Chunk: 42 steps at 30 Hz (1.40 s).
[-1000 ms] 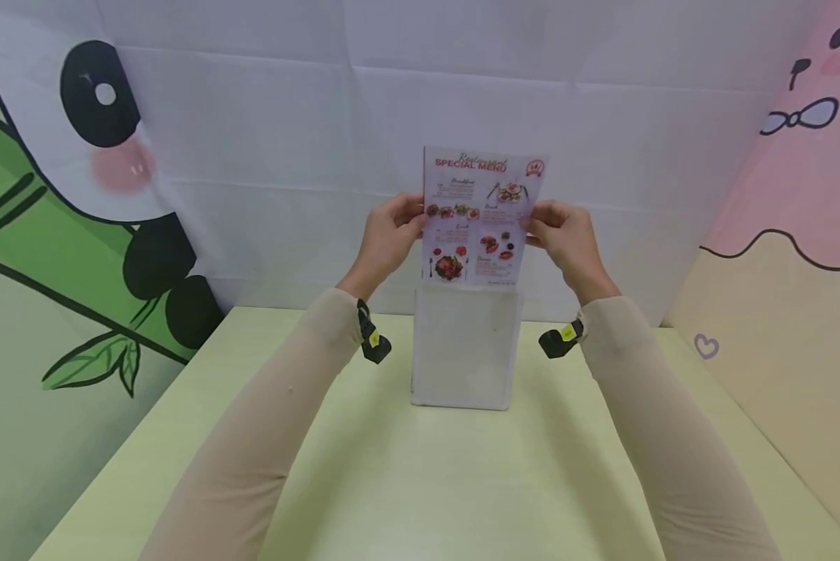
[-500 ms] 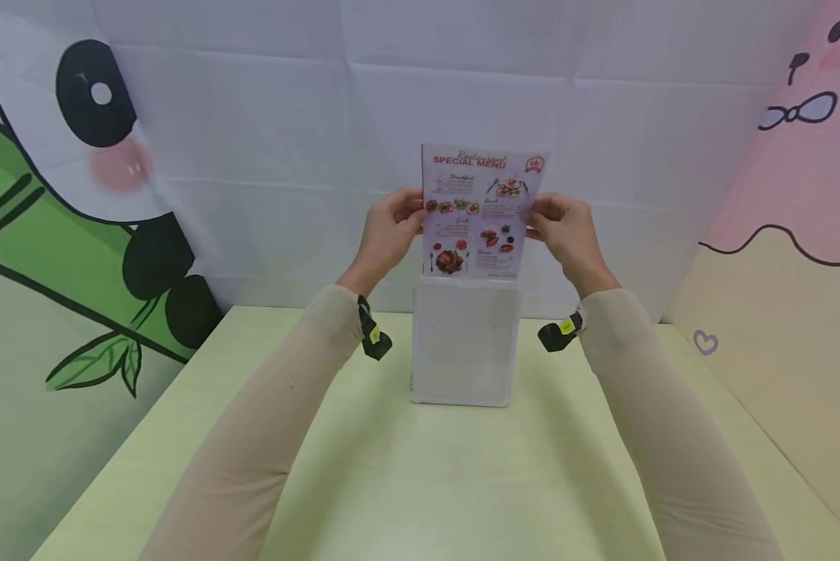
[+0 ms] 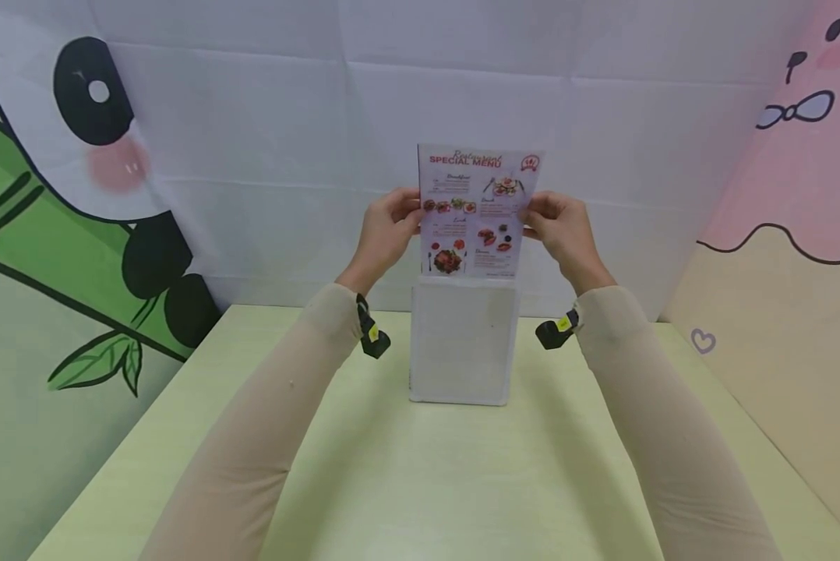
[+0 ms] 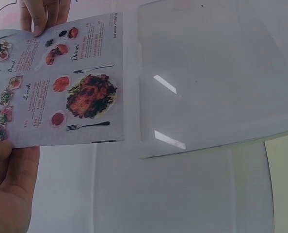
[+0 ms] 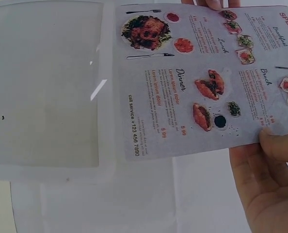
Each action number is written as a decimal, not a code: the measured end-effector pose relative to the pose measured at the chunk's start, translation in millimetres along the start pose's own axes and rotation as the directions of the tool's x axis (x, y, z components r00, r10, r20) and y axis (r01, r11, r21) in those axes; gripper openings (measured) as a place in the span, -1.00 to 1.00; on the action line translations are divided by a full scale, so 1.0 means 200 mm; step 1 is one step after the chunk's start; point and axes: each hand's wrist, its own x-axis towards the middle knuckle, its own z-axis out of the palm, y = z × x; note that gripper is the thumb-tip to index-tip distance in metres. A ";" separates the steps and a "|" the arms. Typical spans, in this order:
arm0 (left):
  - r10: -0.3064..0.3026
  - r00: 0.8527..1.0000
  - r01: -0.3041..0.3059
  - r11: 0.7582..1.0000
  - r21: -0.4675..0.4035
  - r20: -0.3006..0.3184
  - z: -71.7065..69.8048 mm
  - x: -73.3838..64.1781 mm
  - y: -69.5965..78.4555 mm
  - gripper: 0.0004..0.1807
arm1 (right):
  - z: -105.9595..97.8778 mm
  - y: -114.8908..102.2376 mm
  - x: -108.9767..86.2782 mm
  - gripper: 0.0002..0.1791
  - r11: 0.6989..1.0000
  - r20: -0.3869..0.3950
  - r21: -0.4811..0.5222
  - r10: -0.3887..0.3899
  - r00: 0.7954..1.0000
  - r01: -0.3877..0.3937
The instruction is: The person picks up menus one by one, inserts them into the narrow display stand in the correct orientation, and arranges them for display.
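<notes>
Holding the menu sheet (image 3: 472,214) level over the clear holder (image 3: 462,343)

Both hands have the sheet pinched by its sides: the left hand (image 3: 385,230) at its left edge, the right hand (image 3: 563,230) at its right, thumbs on the printed face. The sheet is upright, its bottom edge close along the top rim of the holder, which stands on the table (image 3: 406,483). Whether that edge is inside the holder, I cannot tell.

The step looks to be one of alignment, so even hands should matter most. Matching the two grips in height would hold the bottom edge parallel to the rim; a dip on either side could catch a corner. A light pinch seems wise, since squeezing inward may bow the paper. Any push is best made straight down and gently, as the holder appears unsupported by either hand and might tip.
</notes>
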 end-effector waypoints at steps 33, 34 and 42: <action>-0.025 1.000 0.025 1.000 -0.015 0.020 0.01 0.01 -0.04 -0.69 | 0.00 0.03 0.01 -0.74 0.999 0.033 -0.047 0.021 0.999 -0.020; -0.033 0.999 0.033 0.999 -0.017 0.022 0.01 0.01 -0.04 -0.69 | 0.00 0.03 0.01 -0.74 0.999 0.034 -0.047 0.020 0.999 -0.019; -0.055 0.998 0.056 0.998 -0.027 0.044 0.01 0.01 -0.06 -0.67 | -0.01 0.04 0.01 -0.74 0.998 0.037 -0.054 0.016 0.999 -0.014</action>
